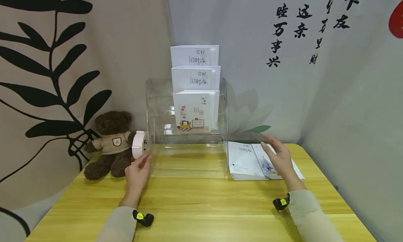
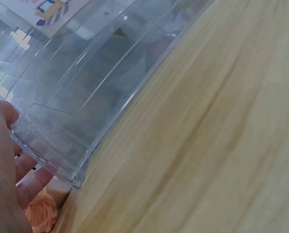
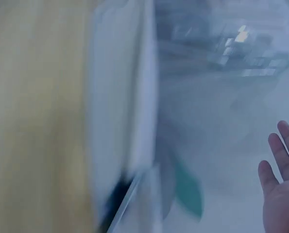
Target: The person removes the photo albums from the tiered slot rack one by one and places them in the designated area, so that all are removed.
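A clear plastic tiered rack [image 1: 160, 121] stands on the table and holds white booklets [image 1: 195, 112] on three levels, one above another. My left hand [image 1: 138, 175] grips its lower left edge; in the left wrist view the thumb bends over the front of the clear wall [image 2: 110, 73] and the fingers lie on its outer side. To the right of the rack, white booklets [image 1: 245, 161] lie flat in two side-by-side piles. Above the right pile hovers my right hand [image 1: 283, 161], fingers spread and holding nothing. The right wrist view is blurred.
A brown teddy bear [image 1: 114, 147] sits left of the rack, with a round pale pink object [image 1: 139, 144] between them. Below runs a yellow wooden table [image 1: 207, 207], its right edge near a grey wall [image 1: 355, 130]. Orange yarn-like material [image 2: 41, 213] shows behind my left fingers.
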The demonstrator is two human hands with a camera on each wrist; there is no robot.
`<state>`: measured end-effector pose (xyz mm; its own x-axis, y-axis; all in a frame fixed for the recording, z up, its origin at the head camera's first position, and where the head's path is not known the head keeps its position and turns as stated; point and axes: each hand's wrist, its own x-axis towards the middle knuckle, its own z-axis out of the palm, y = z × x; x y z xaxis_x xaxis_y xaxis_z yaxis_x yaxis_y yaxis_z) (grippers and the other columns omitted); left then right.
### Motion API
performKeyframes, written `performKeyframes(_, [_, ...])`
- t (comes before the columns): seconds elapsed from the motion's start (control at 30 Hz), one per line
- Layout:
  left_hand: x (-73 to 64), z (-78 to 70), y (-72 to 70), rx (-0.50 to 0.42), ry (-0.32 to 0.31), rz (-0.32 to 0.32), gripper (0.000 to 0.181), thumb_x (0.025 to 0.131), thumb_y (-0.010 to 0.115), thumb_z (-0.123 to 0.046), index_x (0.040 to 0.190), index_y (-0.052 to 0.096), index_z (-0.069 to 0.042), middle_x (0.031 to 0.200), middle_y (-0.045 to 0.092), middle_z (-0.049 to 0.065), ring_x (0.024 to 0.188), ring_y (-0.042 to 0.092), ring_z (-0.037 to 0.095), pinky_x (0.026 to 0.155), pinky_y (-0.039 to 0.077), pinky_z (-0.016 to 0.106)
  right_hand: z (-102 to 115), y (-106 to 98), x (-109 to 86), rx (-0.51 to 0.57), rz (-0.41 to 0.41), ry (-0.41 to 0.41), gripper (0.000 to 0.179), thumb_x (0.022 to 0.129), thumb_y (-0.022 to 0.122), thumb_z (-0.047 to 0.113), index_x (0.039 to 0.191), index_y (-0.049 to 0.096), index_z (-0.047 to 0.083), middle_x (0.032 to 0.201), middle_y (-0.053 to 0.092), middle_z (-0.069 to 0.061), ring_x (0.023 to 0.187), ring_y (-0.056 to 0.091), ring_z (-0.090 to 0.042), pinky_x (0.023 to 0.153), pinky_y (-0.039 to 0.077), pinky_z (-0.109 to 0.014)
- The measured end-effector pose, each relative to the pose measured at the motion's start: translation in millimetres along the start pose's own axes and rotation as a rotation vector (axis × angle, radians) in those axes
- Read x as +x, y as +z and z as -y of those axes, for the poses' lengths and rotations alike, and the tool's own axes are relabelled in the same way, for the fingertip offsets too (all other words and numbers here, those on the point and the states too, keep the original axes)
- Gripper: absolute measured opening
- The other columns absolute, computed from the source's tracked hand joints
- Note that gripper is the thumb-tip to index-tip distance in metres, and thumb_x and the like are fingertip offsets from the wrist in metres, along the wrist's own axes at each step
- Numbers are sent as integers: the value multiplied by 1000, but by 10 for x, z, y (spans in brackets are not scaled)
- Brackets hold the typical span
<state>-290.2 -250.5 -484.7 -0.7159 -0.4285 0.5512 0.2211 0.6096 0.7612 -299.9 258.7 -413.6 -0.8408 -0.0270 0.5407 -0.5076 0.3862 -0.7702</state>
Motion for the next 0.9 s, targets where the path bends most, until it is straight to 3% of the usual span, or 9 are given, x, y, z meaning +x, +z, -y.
performKeyframes(0.13, [-20,15,12,-13,0,7,29,95,72,-32,119,77,-17,104,77,4,88,71,19,71,40,2,434,282,198,177,12,-107,40,102,59,5,139,54,-5,142,54,-24,133,50,-32,111,38,-43])
performKeyframes(0.23, [-35,24,21,-12,21,8,27,95,72,-32,118,78,-17,102,77,3,84,71,16,69,41,3,701,500,388,247,22,-172,40,98,62,0,136,54,-10,140,54,-27,132,50,-33,111,38,-41])
performKeyframes(0.47, [-36,33,14,-10,69,-23,23,93,76,-26,113,80,-18,94,78,2,74,66,3,66,41,5,1152,928,990,218,63,-239,51,93,69,-3,141,50,-7,143,49,-27,136,44,-39,114,32,-53])
performKeyframes(0.7, [1,39,2,-12,78,-34,21,92,76,-25,111,81,-16,90,78,3,72,66,3,65,42,6,1133,1260,1514,150,49,-246,58,91,76,8,144,53,7,136,51,-21,121,52,-41,103,42,-58])
performKeyframes(0.9, [23,45,-7,-6,76,-33,22,93,76,-25,111,80,-16,91,78,5,72,68,9,64,42,7,1133,1414,1628,156,111,-176,50,89,80,20,136,63,22,127,57,-9,98,64,-28,77,58,-43])
